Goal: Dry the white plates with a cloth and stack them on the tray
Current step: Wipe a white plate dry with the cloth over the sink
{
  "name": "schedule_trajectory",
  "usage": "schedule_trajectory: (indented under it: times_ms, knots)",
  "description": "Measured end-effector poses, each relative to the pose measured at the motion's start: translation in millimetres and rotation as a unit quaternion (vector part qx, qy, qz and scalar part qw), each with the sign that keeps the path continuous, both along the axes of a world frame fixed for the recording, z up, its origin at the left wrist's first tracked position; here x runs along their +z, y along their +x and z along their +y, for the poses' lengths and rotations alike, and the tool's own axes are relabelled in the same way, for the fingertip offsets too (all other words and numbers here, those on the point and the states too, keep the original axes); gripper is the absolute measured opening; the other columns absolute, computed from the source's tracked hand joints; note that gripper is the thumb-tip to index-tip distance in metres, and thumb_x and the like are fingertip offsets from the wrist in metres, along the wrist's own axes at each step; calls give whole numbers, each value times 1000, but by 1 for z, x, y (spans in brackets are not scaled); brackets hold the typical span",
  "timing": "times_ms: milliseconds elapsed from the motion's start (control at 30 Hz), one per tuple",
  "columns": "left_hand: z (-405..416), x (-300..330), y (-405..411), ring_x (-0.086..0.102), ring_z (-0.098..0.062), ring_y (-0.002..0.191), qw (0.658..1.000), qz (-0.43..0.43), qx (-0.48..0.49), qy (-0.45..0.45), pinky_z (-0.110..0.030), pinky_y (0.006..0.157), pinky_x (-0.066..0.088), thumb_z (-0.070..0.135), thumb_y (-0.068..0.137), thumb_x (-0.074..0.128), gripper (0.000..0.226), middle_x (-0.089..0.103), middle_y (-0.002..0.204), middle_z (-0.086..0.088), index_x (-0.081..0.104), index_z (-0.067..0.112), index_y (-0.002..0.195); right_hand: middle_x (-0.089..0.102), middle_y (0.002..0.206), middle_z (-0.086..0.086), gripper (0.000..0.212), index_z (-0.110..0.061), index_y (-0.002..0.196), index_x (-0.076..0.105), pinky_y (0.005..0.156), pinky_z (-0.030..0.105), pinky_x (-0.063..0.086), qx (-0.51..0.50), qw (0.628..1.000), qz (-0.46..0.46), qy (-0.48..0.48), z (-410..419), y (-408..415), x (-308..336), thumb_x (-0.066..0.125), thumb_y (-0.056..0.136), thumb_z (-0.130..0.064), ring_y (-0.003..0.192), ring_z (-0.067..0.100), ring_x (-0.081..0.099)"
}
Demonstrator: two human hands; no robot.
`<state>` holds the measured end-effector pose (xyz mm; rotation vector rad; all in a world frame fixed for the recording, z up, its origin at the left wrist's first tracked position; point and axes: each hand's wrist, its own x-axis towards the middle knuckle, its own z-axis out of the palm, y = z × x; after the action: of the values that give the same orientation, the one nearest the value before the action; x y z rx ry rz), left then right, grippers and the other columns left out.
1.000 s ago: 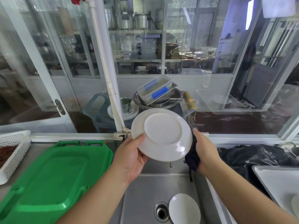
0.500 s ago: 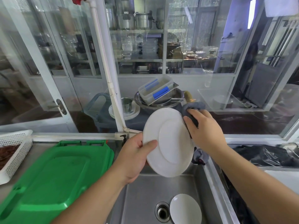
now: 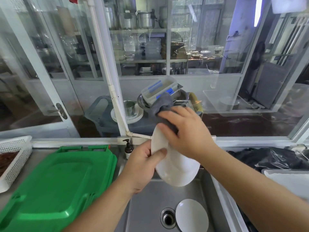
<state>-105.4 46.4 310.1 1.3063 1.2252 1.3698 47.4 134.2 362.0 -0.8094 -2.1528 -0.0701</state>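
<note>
A white plate (image 3: 177,171) is held tilted above the steel sink (image 3: 147,203). My left hand (image 3: 142,163) grips its left rim, thumb on the face. On the plate's upper face my right hand (image 3: 185,133) presses a grey cloth (image 3: 163,104), whose loose end sticks up past my fingers. A second white plate (image 3: 192,215) lies in the sink beside the drain (image 3: 168,218). Green trays (image 3: 55,181) are stacked on the counter to the left, with nothing on top.
A white perforated basket (image 3: 15,154) stands at far left. A brown pump bottle (image 3: 128,148) sits behind the sink. Black plastic bags (image 3: 270,158) and a white tray (image 3: 291,181) fill the right counter. Glass panes (image 3: 209,64) rise behind the counter.
The plate turned from facing me bottom-up to tilted edge-on. My right hand came up from the plate's right side with the cloth and now presses on the upper face.
</note>
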Motion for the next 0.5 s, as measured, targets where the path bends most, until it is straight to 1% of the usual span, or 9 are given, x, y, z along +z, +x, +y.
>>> schedule_trajectory:
  times_ms: [67, 133, 167, 233, 267, 300, 367, 433, 500]
  knots:
    - [-5, 1, 0, 74, -28, 98, 1000, -14, 22, 16, -56, 92, 57, 43, 82, 72, 26, 80, 102, -8, 78, 27, 102, 70, 113, 0, 31, -25, 123, 72, 92, 47, 49, -45, 993, 54, -94, 13, 5, 2, 58, 101, -43, 103, 32, 64]
    - [-9, 1, 2, 73, -35, 102, 998, -20, 43, 41, -59, 93, 56, 46, 83, 71, 28, 80, 102, -7, 78, 26, 102, 69, 102, -13, 25, -32, 115, 69, 83, 37, 47, -67, 971, 115, -200, 27, 17, 0, 56, 101, -49, 96, 15, 64]
    - [-10, 0, 2, 72, -35, 102, 997, -23, 54, 50, -58, 93, 57, 46, 84, 71, 27, 80, 102, -7, 78, 27, 101, 70, 94, -20, 24, -36, 111, 68, 79, 33, 46, -70, 953, 144, -256, 32, 23, -3, 55, 100, -52, 89, 4, 64]
    - [-12, -2, 3, 73, -28, 97, 996, -15, 71, 58, -53, 89, 59, 48, 84, 70, 25, 80, 100, -4, 78, 29, 100, 68, 86, -37, 20, -47, 110, 70, 76, 27, 49, -58, 908, 206, -360, 39, 32, -12, 56, 99, -55, 83, -6, 65]
    - [-13, -3, 4, 73, -21, 93, 995, -3, 77, 61, -46, 85, 60, 50, 85, 69, 24, 80, 97, 0, 78, 32, 99, 69, 85, -36, 16, -50, 107, 72, 75, 24, 51, -35, 879, 247, -406, 40, 35, -18, 58, 99, -53, 79, -5, 66]
    - [-13, -5, 4, 72, -14, 90, 995, 13, 81, 63, -41, 80, 60, 52, 85, 68, 23, 79, 95, 4, 77, 35, 98, 72, 88, -26, 16, -45, 105, 75, 74, 26, 54, -11, 843, 291, -453, 39, 36, -23, 61, 98, -51, 77, 2, 67]
    - [-15, -7, 5, 71, -8, 87, 994, 38, 81, 58, -40, 78, 59, 54, 84, 66, 22, 79, 94, 7, 76, 39, 96, 74, 98, 6, 23, -31, 106, 76, 76, 42, 59, 20, 770, 363, -524, 37, 38, -31, 69, 93, -49, 82, 19, 66]
    - [-14, -7, 6, 71, -9, 89, 995, 39, 80, 43, -41, 80, 59, 55, 81, 68, 24, 79, 94, 7, 76, 39, 96, 75, 101, 14, 30, -28, 106, 78, 80, 49, 61, 13, 748, 393, -534, 35, 39, -35, 73, 86, -49, 85, 26, 66]
    - [-10, -2, 6, 74, -14, 95, 998, 15, 62, 16, -41, 85, 60, 52, 74, 73, 26, 81, 98, 5, 78, 40, 97, 72, 92, 9, 34, -26, 104, 78, 73, 44, 57, 11, 747, 416, -518, 36, 40, -37, 76, 80, -51, 80, 24, 63]
